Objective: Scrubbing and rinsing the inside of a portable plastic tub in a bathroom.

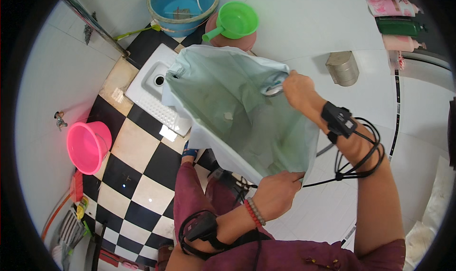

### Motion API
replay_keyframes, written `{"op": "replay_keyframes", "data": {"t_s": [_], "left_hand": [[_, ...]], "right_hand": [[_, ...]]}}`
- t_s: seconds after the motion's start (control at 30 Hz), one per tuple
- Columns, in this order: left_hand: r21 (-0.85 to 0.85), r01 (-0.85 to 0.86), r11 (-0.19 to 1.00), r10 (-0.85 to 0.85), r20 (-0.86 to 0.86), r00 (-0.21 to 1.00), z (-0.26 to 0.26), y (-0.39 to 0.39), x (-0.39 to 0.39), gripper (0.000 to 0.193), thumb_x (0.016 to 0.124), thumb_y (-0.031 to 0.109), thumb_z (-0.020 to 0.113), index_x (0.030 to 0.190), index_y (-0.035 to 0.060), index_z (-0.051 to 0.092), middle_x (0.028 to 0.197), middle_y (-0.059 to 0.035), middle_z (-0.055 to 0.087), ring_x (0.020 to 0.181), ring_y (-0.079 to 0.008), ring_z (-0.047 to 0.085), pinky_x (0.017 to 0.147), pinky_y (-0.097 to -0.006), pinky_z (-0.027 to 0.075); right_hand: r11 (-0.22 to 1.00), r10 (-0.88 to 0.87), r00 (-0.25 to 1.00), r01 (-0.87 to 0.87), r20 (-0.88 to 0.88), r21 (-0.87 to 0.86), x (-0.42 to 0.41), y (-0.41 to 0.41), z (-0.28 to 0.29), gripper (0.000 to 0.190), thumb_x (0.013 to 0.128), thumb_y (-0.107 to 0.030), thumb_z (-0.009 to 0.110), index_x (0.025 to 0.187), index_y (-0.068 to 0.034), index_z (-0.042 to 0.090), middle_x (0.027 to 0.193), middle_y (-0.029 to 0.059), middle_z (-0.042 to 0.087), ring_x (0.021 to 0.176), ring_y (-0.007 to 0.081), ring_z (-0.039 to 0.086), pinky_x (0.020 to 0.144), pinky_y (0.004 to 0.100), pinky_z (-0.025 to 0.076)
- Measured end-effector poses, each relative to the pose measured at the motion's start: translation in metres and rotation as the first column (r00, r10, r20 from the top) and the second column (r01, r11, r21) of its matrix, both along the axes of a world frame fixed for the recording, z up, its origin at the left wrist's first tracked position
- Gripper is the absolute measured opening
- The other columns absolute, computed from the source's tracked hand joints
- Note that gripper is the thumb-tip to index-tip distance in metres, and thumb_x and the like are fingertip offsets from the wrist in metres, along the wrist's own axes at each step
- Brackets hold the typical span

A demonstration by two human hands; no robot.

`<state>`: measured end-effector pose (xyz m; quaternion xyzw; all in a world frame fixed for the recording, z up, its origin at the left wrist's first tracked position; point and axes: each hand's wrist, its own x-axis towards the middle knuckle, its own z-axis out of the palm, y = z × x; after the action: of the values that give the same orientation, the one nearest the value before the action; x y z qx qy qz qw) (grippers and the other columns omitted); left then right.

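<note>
A large, pale green-white fabric bag (221, 103) is held with its wide mouth towards me, so its creased inside shows. My right hand (299, 89) grips its rim at the upper right, beside a shiny patch (274, 89) inside that I cannot identify. Lower down, my left hand (279, 192) is closed on the near corner of the same rim, with one finger stretched along the edge. Inside the bag lies a small whitish spot (228, 116). A dark opening (175, 76) shows in the far-left corner. The bag's underside is hidden.
A white squat toilet (153, 107) lies left of the bag on checkered tiles (139, 157). A pink bucket (85, 148) stands below a wall tap (60, 121). Beyond are a blue tub (181, 25) and a green dipper (239, 20). Cables (374, 146) hang from my right forearm.
</note>
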<state>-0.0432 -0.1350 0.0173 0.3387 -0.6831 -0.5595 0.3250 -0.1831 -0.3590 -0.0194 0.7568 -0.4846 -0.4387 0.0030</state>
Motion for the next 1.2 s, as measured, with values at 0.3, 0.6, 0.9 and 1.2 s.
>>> {"op": "replay_keyframes", "data": {"t_s": [0.3, 0.6, 0.9, 1.2], "left_hand": [[0.085, 0.022, 0.996, -0.008, -0.155, 0.988, 0.067, 0.013, -0.016, 0.022, 0.078, 0.006, 0.061, 0.100, 0.0045, 0.065, 0.108, -0.0056, 0.066, 0.087, -0.0265, 0.060, 0.074, -0.0364, 0.048], [-0.040, 0.174, 0.984, -0.179, -0.263, 0.948, 0.119, 0.061, -0.087, 0.009, 0.080, 0.007, 0.060, 0.088, 0.0037, 0.063, 0.116, -0.0058, 0.064, 0.074, -0.0278, 0.054, 0.073, -0.0343, 0.042], [-0.068, 0.280, 0.958, -0.286, -0.349, 0.892, 0.133, 0.120, -0.163, 0.006, 0.082, 0.009, 0.060, 0.084, 0.0041, 0.062, 0.112, -0.0059, 0.065, 0.073, -0.0283, 0.054, 0.071, -0.0350, 0.042], [0.045, -0.013, 0.999, 0.022, -0.204, 0.979, 0.070, 0.111, -0.119, 0.013, 0.082, 0.010, 0.058, 0.092, 0.0046, 0.064, 0.096, -0.0130, 0.065, 0.085, -0.0334, 0.058, 0.077, -0.0411, 0.045]], "right_hand": [[0.998, 0.052, 0.997, -0.054, -0.062, -0.020, -0.069, 0.027, 0.132, 0.018, 0.079, -0.005, 0.059, 0.093, 0.003, 0.066, 0.104, 0.0198, 0.057, 0.093, 0.0333, 0.064, 0.074, 0.0387, 0.054], [0.999, -0.018, 0.987, 0.010, -0.159, -0.047, -0.128, 0.089, 0.205, 0.018, 0.077, -0.001, 0.058, 0.092, 0.004, 0.065, 0.100, 0.0203, 0.058, 0.089, 0.0340, 0.064, 0.074, 0.0390, 0.055], [0.996, -0.082, 0.978, 0.071, -0.191, -0.062, -0.217, 0.168, 0.253, 0.015, 0.078, -0.001, 0.057, 0.090, 0.004, 0.065, 0.100, 0.0208, 0.058, 0.086, 0.0347, 0.065, 0.074, 0.0396, 0.055], [0.993, 0.087, 0.993, -0.080, -0.080, 0.081, -0.183, 0.136, 0.167, 0.016, 0.079, -0.006, 0.058, 0.090, 0.000, 0.069, 0.097, 0.0191, 0.064, 0.088, 0.0340, 0.067, 0.074, 0.0382, 0.055]]}}
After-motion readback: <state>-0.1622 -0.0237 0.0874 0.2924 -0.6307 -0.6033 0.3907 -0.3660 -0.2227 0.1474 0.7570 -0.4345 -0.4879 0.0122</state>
